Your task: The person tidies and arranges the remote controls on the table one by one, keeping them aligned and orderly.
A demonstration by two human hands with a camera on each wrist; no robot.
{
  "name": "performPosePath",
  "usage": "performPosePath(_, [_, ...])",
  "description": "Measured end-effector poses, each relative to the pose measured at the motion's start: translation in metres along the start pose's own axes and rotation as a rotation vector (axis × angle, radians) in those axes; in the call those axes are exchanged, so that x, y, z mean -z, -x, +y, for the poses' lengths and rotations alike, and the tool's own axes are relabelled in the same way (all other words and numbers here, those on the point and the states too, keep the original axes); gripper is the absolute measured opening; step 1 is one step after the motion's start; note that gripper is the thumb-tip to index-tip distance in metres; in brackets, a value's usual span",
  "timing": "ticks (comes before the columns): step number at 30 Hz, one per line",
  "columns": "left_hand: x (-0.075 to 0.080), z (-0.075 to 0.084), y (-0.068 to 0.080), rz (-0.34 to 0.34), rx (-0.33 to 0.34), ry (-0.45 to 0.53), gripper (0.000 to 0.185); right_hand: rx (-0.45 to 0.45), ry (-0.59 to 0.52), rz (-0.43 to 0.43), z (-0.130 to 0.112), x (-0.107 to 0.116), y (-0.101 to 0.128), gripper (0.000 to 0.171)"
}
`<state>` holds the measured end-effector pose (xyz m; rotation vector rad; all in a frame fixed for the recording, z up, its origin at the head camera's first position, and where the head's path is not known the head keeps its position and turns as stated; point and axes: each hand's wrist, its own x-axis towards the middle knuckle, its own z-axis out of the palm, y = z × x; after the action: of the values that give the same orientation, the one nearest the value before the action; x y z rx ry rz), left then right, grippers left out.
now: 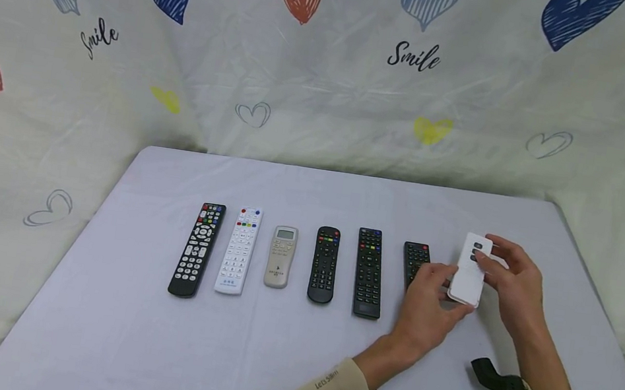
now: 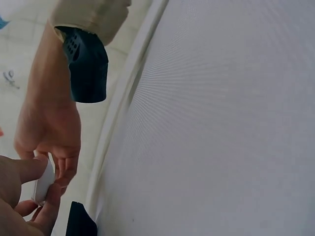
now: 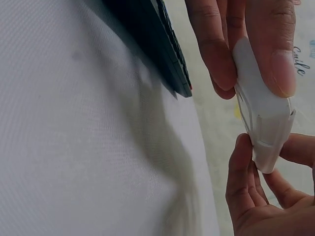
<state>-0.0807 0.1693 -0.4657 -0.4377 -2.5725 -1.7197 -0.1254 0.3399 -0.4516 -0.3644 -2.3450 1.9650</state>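
Both hands hold a small white remote (image 1: pixel 470 269) a little above the table (image 1: pixel 149 332) at the right. My left hand (image 1: pixel 446 288) pinches its near end. My right hand (image 1: pixel 485 263) grips its far end, where dark buttons show. In the right wrist view the white remote (image 3: pixel 261 113) sits between the left hand's fingers (image 3: pixel 270 49) above and the right hand's fingers (image 3: pixel 246 172) below. In the left wrist view my left hand (image 2: pixel 34 191) pinches the white remote (image 2: pixel 43 181), with the right hand (image 2: pixel 51 132) beyond it.
A row of several remotes lies across the table: a black one (image 1: pixel 197 249), a white one (image 1: pixel 239 250), a grey one (image 1: pixel 281 256), two black ones (image 1: pixel 324 264) (image 1: pixel 369 272), and another black one (image 1: pixel 415 259) partly under the left hand. A heart-print cloth (image 1: pixel 329 77) hangs behind.
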Motion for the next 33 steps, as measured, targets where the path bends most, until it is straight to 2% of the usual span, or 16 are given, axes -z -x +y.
performPosePath(2, [-0.001,0.000,0.001,-0.002,-0.009,-0.008,0.061,-0.007,0.045,0.002,0.001,0.001,0.000,0.052])
performPosePath(9, [-0.003,0.001,0.001,0.008,-0.031,-0.018,0.061,0.004,0.099,-0.019,0.003,0.003,0.000,0.053])
performPosePath(14, [-0.006,0.001,0.001,0.009,-0.018,-0.040,0.058,0.037,0.186,-0.029,0.005,0.004,-0.001,0.055])
performPosePath(22, [-0.008,0.000,0.001,-0.010,0.019,-0.073,0.054,0.069,0.235,-0.054,0.006,0.005,-0.002,0.056])
performPosePath(33, [-0.011,0.005,0.001,-0.048,0.062,-0.097,0.051,0.038,0.326,-0.057,0.007,0.004,-0.003,0.060])
